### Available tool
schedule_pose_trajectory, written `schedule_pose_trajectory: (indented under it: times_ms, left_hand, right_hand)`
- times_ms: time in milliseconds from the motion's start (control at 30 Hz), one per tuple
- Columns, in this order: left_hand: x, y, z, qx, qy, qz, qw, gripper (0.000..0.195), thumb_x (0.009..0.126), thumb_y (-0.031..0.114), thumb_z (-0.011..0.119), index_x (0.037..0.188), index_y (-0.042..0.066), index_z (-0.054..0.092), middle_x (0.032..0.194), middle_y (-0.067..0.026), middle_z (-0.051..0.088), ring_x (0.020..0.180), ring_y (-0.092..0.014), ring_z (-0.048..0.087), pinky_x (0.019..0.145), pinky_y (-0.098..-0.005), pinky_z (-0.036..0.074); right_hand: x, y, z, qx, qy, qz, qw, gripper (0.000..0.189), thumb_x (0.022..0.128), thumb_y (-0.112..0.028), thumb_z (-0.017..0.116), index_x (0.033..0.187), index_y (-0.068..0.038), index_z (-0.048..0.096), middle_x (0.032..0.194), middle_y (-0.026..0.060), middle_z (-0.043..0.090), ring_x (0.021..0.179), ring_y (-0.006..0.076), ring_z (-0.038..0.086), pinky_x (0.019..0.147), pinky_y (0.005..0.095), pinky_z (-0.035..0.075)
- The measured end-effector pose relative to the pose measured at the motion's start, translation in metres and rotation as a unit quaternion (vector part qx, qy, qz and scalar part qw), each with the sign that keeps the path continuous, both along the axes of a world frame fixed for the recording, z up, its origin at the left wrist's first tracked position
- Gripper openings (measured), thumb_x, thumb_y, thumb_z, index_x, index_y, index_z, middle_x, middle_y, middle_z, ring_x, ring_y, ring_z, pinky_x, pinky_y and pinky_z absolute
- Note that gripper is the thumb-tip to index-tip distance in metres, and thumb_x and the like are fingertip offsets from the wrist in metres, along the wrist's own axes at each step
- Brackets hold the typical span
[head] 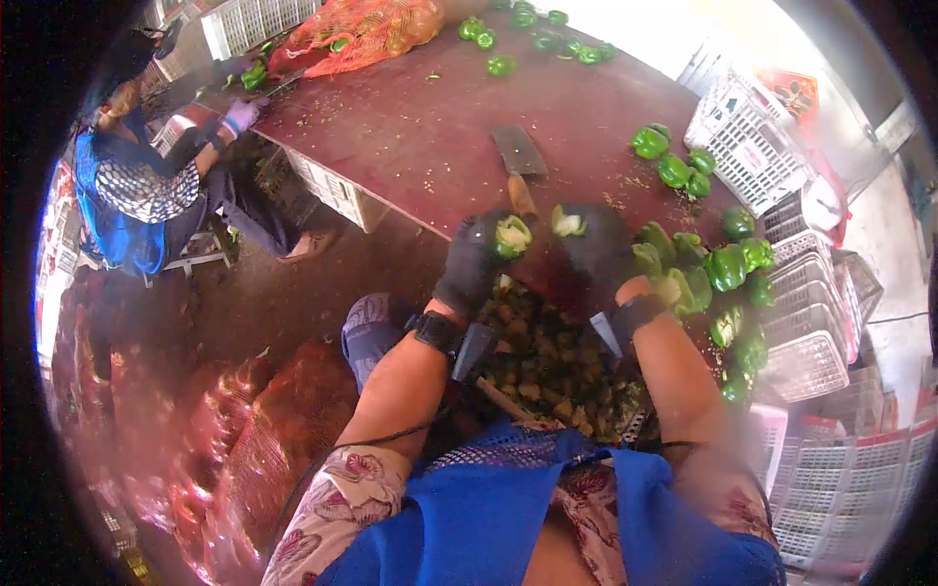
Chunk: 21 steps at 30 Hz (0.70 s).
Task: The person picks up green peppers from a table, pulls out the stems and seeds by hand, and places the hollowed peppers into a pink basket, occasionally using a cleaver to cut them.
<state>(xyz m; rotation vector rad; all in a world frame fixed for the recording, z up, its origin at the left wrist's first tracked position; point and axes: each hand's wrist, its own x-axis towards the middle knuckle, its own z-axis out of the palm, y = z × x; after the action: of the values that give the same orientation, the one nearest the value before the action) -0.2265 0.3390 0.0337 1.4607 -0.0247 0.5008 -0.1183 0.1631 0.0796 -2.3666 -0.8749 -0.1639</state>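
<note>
My left hand (467, 260), in a dark glove, grips a cut green bell pepper (514, 239) with its pale inside facing up. In my right hand (599, 245), also gloved, is another cut pepper piece (569, 220) showing white flesh. The hands are a short way apart at the near edge of the dark red table (410, 139). Just beyond them lies a cleaver (519, 152), its wooden handle pointing towards me. Pepper scraps and cores (564, 355) fill a container below my hands. Beside my right hand are pepper halves (681, 282).
Whole green peppers (674, 170) lie at the right, others (546, 40) at the far end near an orange mesh sack (366, 36). White plastic crates (755, 143) stand along the right. A co-worker (146, 176) sits at the left. Red mesh sacks (271, 439) are on the floor.
</note>
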Motion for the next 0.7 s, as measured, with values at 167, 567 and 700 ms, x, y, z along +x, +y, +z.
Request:
schedule_pose_trajectory:
  times_ms: [167, 567, 700]
  left_hand:
    - [0.009, -0.002, -0.016, -0.284, -0.031, -0.109, 0.952, 0.038, 0.102, 0.027, 0.047, 0.127, 0.001, 0.058, 0.113, -0.0081, 0.065, 0.101, -0.015, 0.062, 0.087, -0.0301, 0.052]
    - [0.020, -0.024, -0.022, -0.343, 0.087, -0.209, 0.912, 0.045, 0.103, 0.031, 0.042, 0.140, 0.006, 0.048, 0.118, -0.0079, 0.063, 0.099, -0.020, 0.065, 0.083, -0.0341, 0.056]
    - [0.010, -0.033, -0.026, -0.278, 0.127, -0.179, 0.935, 0.041, 0.103, 0.028, 0.042, 0.138, 0.007, 0.050, 0.113, -0.0069, 0.061, 0.095, -0.019, 0.063, 0.081, -0.0331, 0.056]
  right_hand:
    - [0.017, -0.015, 0.006, -0.071, -0.120, -0.026, 0.990, 0.042, 0.084, -0.022, 0.071, 0.123, -0.009, 0.063, 0.116, 0.0157, 0.067, 0.109, 0.0342, 0.063, 0.094, 0.0425, 0.049]
    - [-0.075, 0.002, -0.010, 0.071, 0.004, 0.095, 0.993, 0.043, 0.085, -0.008, 0.067, 0.127, -0.006, 0.060, 0.122, 0.0186, 0.063, 0.113, 0.0370, 0.059, 0.094, 0.0424, 0.048]
    - [-0.095, 0.002, -0.005, 0.134, 0.015, 0.080, 0.988, 0.034, 0.083, -0.006, 0.064, 0.117, -0.003, 0.062, 0.107, 0.0182, 0.066, 0.098, 0.0387, 0.063, 0.084, 0.0437, 0.051]
